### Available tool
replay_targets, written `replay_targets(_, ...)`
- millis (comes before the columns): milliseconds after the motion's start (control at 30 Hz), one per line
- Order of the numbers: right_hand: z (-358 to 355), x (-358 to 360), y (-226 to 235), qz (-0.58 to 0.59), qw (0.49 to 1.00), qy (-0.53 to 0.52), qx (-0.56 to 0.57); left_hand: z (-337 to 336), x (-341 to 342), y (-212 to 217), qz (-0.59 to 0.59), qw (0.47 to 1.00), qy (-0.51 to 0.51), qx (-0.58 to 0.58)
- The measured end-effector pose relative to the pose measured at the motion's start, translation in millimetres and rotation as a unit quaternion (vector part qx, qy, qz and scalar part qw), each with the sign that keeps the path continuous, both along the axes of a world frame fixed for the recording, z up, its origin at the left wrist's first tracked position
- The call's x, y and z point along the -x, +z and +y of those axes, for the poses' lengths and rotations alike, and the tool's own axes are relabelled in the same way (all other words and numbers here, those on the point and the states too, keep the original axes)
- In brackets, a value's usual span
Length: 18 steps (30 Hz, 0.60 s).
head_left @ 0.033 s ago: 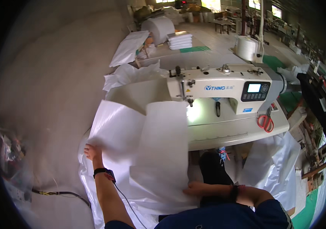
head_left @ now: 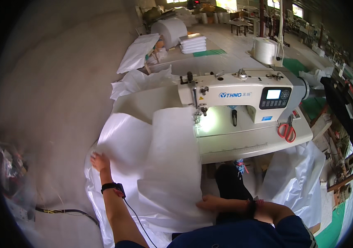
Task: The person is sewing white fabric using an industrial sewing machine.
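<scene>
A large white plastic sheet (head_left: 172,153) hangs in folds over the front left of the sewing machine table (head_left: 234,144) and down to my lap. My left hand (head_left: 99,161) is closed on the sheet's left edge, its arm stretched forward. Lower down, my right hand (head_left: 208,203) pinches the sheet's right edge, close to my dark-clad leg (head_left: 230,184). The white sewing machine (head_left: 234,93) stands beyond the sheet. Its lamp lights the bed right of the needle area (head_left: 197,118), and the sheet's upper right edge lies just left of there.
Red-handled scissors (head_left: 287,131) and a small black tool (head_left: 234,118) lie on the machine table. A thread cone (head_left: 265,51) stands behind. More white sheeting (head_left: 294,177) hangs at the right. Farther back are a white roll (head_left: 169,33) and a folded stack (head_left: 193,43).
The sheet's right edge has shifted slightly left, uncovering the needle area. My right hand has moved a little left with it. My left hand keeps its hold.
</scene>
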State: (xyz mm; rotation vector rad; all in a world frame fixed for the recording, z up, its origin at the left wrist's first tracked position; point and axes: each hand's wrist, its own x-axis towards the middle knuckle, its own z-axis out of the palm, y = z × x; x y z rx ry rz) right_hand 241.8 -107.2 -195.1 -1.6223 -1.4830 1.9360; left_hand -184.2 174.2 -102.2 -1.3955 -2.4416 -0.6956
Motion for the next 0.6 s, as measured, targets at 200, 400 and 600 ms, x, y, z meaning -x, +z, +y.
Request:
replay_targets(200,9,-1,-17,0.132,0.99,-0.03,0.045,10,-133,-18,-0.147,0.839,-0.523,0.035)
replay_targets(400,-29,-42,0,0.177,0.979,0.059,0.083,17,-53,-40,0.129,0.958,-0.136,0.217)
replay_targets(600,-5,-15,-3,0.236,0.968,0.064,0.057,27,-43,28,0.083,0.976,-0.175,0.097)
